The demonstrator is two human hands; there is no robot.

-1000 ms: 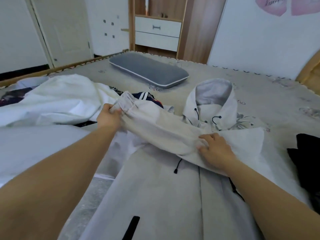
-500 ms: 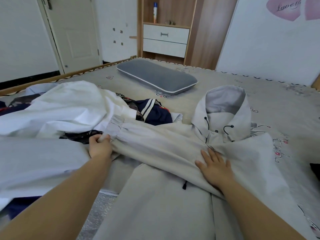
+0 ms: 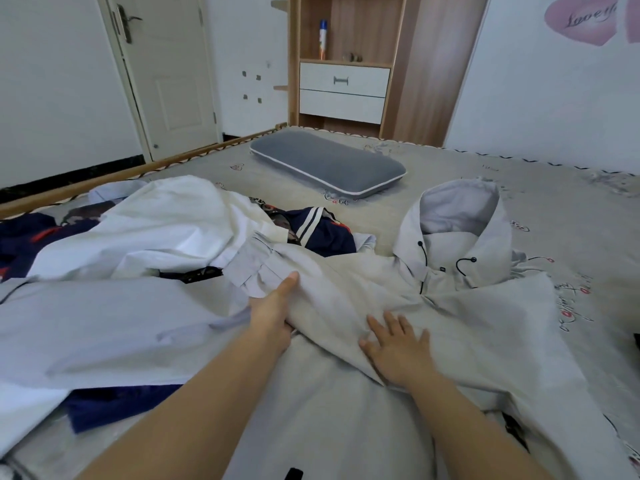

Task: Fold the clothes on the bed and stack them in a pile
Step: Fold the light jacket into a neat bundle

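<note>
A light grey hooded jacket (image 3: 346, 427) lies front up on the bed (image 3: 571, 209), its hood (image 3: 457, 209) pointing away from me. One sleeve (image 3: 332, 292) is folded across the chest, with its cuff (image 3: 249, 268) at the left. My left hand (image 3: 273, 313) grips this sleeve at its lower edge, thumb on top and fingers hidden beneath the cloth. My right hand (image 3: 398, 348) presses flat on the sleeve near the chest, fingers spread.
A heap of loose clothes fills the left: a white garment (image 3: 166, 230), a navy piece with white stripes (image 3: 322, 230) and a pale grey garment (image 3: 104, 323). A grey pillow (image 3: 325, 164) lies farther back. The wooden bed rail (image 3: 138, 171) runs along the left.
The sleeve has come down from mid-air onto the jacket's chest. My left hand slid from the cuff toward the sleeve's middle. My right hand flattened on the cloth.
</note>
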